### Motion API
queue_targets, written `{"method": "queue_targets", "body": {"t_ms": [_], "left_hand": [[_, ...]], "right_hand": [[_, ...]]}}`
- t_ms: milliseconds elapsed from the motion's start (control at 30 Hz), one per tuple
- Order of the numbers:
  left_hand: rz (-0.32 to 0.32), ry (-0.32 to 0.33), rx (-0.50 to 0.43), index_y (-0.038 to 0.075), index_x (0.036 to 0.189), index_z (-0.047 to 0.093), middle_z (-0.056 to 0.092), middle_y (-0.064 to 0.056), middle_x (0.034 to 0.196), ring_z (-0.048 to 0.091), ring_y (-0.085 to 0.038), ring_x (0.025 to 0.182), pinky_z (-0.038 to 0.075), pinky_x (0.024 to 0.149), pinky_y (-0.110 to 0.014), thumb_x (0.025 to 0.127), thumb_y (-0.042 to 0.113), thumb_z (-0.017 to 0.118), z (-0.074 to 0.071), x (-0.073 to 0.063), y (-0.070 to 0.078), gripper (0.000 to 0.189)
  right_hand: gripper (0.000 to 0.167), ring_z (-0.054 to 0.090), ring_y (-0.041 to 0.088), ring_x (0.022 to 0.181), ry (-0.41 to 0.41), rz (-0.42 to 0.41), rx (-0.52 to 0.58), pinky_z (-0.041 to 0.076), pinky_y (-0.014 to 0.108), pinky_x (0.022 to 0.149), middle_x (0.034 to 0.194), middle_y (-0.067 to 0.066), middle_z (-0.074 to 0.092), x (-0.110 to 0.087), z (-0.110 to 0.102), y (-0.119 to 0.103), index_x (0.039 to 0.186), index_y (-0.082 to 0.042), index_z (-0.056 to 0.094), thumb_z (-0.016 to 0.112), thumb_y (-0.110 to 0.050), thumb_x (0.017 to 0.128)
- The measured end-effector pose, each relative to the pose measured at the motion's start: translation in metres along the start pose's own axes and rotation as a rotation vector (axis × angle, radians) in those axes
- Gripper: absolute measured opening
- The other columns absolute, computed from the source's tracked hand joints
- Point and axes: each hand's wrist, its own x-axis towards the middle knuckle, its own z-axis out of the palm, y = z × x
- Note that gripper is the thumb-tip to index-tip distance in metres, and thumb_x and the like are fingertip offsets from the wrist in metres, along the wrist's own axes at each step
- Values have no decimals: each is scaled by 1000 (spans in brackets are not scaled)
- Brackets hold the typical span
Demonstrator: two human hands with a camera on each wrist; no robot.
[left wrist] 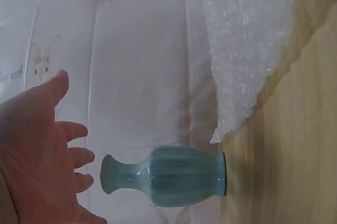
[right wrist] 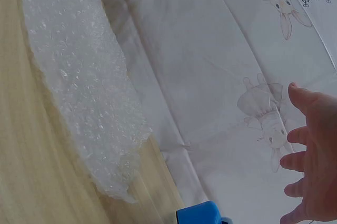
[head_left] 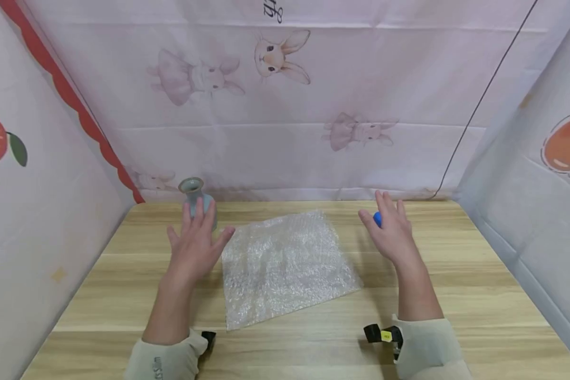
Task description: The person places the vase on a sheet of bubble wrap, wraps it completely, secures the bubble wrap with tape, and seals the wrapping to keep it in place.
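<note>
A pale blue-green vase with a narrow neck and flared mouth stands upright at the table's back left. My left hand hovers in front of it, fingers spread; the left wrist view shows a gap between fingertips and vase. A sheet of bubble wrap lies flat in the middle of the table. On the right, my right hand is raised with fingers extended and holds nothing. Behind it, a small blue object is mostly hidden in the head view and cut off in the right wrist view; its kind cannot be told.
The wooden table meets a pink cloth backdrop with printed rabbits. Cloth walls stand at both sides. A dark cord runs down the backdrop at the right. Black camera mounts sit at both wrists.
</note>
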Motion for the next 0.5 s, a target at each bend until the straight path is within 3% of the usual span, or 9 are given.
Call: {"method": "queue_targets", "body": {"t_ms": [267,500], "left_hand": [[-2,7,27,15,159,6,-3,-17,165,-13,-43,149,-2,99,-83,98,65,34,-2,2,0,83],[2,4,11,18,160,6,-3,-15,165,-11,-43,149,-3,100,-82,97,67,32,-1,1,4,84]], "right_hand": [[80,-7,50,147,28,-36,1,1,75,108,165,14,4,0,3,-4,159,-17,10,36,-62,99],[79,-7,49,148,24,-48,-3,1,73,109,165,13,5,1,9,-5,159,-17,10,36,-61,100]]}}
